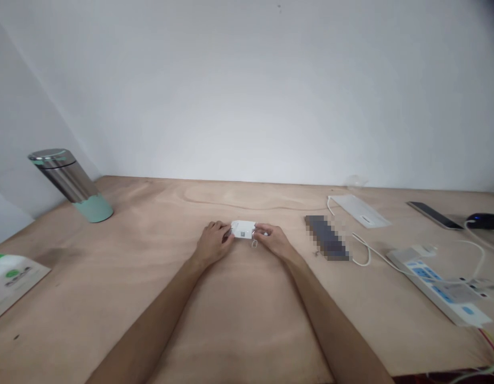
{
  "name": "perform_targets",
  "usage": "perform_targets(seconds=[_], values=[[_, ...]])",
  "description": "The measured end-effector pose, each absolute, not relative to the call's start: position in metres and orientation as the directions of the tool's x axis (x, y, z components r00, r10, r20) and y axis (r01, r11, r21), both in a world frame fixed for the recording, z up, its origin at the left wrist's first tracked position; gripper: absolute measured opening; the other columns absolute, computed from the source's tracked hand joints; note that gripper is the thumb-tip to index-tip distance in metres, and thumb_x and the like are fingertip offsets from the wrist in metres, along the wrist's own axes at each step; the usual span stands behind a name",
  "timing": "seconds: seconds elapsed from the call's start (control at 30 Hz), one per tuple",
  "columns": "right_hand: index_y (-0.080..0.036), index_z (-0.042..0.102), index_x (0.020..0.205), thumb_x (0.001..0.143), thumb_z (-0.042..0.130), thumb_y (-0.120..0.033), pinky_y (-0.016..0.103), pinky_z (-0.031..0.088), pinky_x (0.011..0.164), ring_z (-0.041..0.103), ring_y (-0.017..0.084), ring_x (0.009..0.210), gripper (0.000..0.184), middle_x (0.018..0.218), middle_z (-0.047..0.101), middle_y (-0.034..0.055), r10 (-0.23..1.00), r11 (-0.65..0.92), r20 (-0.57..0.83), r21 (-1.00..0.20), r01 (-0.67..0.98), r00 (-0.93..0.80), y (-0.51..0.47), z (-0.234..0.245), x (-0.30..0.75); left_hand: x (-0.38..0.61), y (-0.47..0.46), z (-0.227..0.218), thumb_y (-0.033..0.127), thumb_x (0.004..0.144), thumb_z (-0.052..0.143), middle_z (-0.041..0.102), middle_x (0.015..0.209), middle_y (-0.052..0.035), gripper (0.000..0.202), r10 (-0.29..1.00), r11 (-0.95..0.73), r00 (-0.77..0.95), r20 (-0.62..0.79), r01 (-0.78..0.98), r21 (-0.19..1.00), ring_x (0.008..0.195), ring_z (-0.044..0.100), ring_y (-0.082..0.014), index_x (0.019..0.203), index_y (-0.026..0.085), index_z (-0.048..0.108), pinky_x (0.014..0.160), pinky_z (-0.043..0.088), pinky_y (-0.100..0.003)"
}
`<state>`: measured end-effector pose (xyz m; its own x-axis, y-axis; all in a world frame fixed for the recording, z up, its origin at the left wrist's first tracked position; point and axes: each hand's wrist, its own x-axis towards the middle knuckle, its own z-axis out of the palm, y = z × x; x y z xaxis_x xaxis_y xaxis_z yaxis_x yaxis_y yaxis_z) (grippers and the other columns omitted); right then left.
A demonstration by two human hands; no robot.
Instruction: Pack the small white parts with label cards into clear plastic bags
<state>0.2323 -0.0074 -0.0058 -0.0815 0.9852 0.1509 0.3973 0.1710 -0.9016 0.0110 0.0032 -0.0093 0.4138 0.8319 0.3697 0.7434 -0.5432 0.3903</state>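
Note:
Both hands hold a small white flat piece (237,226) with a little grey square printed on it; its exact kind is too small to make out. My left hand (215,239) grips its left end, fingers curled and thumb on the near side. At the opposite end my right hand (275,239) pinches it between thumb and fingers. A small pale loop (254,244) hangs at the lower right, beside my right fingertips. Both forearms reach in from the front edge of the wooden table (239,320).
A steel and mint-green thermos (77,184) stands at the back left. A white and green packet (18,282) lies at the left edge. On the right are a blurred-out dark slab (329,238), a white sheet (361,210), a phone (434,215), a power strip (438,285) and white cables.

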Motion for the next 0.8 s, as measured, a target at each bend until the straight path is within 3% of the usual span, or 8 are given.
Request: perform_targets(seconds=[0.47,0.63,0.8], values=[[-0.019,0.069,0.100,0.073,0.056,-0.029,0.028,0.049,0.073,0.062,0.016,0.076,0.032,0.086,0.070,0.0025,0.972,0.211,0.235,-0.912,0.352,0.028,-0.008,-0.014,0.222,0.012,0.004,-0.006,0.033,0.086,0.050,0.063,0.099,-0.0096,0.030,0.841,-0.531,0.405,0.359,0.746,0.402,0.096,0.054,-0.0245,0.111,0.020,0.061,0.089,0.041,-0.042],[-0.021,0.069,0.101,0.072,0.057,-0.027,0.026,0.048,0.070,0.059,0.015,0.075,0.032,0.086,0.068,0.0022,0.969,0.248,0.229,-0.900,0.358,-0.096,-0.008,-0.013,0.225,0.011,0.005,-0.008,0.033,0.083,0.054,0.064,0.106,-0.0095,0.037,0.837,-0.536,0.394,0.380,0.726,0.431,0.098,0.055,-0.0266,0.118,0.020,0.055,0.090,0.042,-0.043],[-0.019,0.069,0.084,0.069,0.059,-0.024,0.022,0.043,0.061,0.054,0.013,0.065,0.019,0.071,0.062,-0.0014,0.957,0.282,0.236,-0.892,0.353,-0.169,-0.011,-0.011,0.221,0.008,0.008,-0.011,0.033,0.083,0.054,0.065,0.101,-0.0092,0.038,0.828,-0.551,0.415,0.377,0.725,0.414,0.096,0.056,-0.0261,0.118,0.020,0.057,0.089,0.043,-0.042]])
